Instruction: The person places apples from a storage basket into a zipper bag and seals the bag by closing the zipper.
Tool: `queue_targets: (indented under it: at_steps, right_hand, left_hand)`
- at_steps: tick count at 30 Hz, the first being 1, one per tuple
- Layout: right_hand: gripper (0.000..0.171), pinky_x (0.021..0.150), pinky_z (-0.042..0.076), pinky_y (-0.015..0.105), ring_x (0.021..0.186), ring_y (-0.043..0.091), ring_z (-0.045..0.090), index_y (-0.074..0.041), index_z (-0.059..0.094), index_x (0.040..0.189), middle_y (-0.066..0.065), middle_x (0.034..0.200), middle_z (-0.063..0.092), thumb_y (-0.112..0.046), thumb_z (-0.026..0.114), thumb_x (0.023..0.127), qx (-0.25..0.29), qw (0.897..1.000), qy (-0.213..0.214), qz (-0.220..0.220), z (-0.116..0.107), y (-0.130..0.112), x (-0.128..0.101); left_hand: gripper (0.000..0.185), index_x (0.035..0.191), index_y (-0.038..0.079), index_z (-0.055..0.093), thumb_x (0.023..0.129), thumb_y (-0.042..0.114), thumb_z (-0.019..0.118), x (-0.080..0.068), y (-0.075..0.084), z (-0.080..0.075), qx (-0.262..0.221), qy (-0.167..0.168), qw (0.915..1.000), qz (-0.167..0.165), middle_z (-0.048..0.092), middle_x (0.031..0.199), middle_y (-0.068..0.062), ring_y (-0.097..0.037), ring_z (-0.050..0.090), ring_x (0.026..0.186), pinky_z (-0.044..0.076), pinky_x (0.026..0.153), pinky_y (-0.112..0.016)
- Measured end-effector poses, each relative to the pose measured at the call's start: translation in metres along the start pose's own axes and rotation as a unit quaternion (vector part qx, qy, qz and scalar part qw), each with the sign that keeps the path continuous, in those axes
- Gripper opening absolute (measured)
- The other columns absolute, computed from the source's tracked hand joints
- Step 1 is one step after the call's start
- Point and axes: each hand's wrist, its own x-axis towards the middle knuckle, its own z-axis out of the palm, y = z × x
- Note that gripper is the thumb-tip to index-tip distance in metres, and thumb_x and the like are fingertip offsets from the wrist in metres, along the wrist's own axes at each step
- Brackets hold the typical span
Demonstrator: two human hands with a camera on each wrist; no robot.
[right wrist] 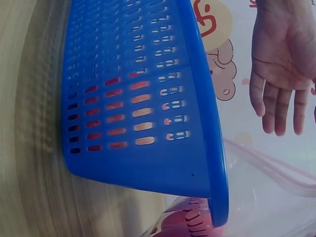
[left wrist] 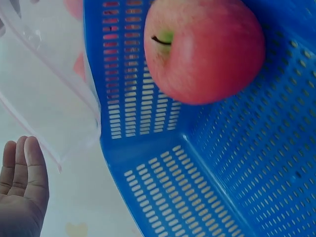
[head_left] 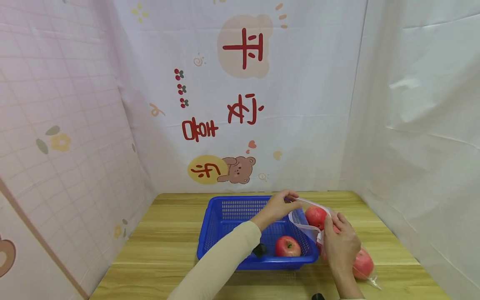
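A printed cloth backdrop (head_left: 307, 125) hangs behind a wood-grain tabletop (head_left: 165, 233). On that sits a blue perforated plastic basket (head_left: 292, 260), and at its right edge I see a clear plastic bag (head_left: 305, 227), perhaps kept there so fruit has little way to travel. The right hand (head_left: 342, 239) pinches the bag's rim, apparently so the mouth won't slump. The left hand (head_left: 278, 207) has its fingers straight, clasping nothing, beside that rim. Red apples (head_left: 316, 217) fill out the bag; one red apple (head_left: 288, 246) rests in the basket's near right corner.
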Motion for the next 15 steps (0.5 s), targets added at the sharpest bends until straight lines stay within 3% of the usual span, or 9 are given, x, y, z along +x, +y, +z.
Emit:
queue_targets:
  at_steps: [8, 12, 15]
  right_hand:
    - [0.033, 0.096, 0.042, 0.060, 0.115, 0.048, 0.058, 0.003, 0.072, 0.113, 0.022, 0.124, 0.064, -0.024, 0.065, 0.094, -0.006, 1.000, 0.006, -0.007, 0.001, 0.002, -0.001]
    - [0.033, 0.097, 0.043, 0.060, 0.114, 0.048, 0.059, 0.003, 0.073, 0.112, 0.021, 0.124, 0.065, -0.024, 0.065, 0.094, -0.008, 1.000, 0.006, -0.008, 0.001, 0.002, -0.001]
    - [0.034, 0.097, 0.043, 0.060, 0.115, 0.048, 0.058, 0.004, 0.073, 0.112, 0.022, 0.124, 0.064, -0.024, 0.065, 0.094, -0.005, 1.000, 0.002, -0.004, 0.001, 0.002, -0.001]
  left_hand:
    - [0.041, 0.123, 0.011, 0.064, 0.090, 0.034, 0.073, -0.001, -0.007, -0.015, 0.009, -0.005, 0.9999, -0.004, 0.064, 0.108, 0.005, -0.014, 0.061, 0.103, 0.053, 0.087, -0.031]
    - [0.048, 0.129, 0.007, 0.061, 0.090, 0.034, 0.072, -0.003, -0.012, -0.022, 0.007, -0.021, 0.9998, -0.001, 0.064, 0.116, -0.005, -0.020, 0.060, 0.108, 0.052, 0.090, -0.034]
    - [0.046, 0.129, 0.010, 0.061, 0.090, 0.032, 0.073, -0.003, -0.016, -0.028, 0.003, -0.033, 0.9994, 0.000, 0.062, 0.122, -0.009, -0.021, 0.060, 0.110, 0.051, 0.090, -0.035]
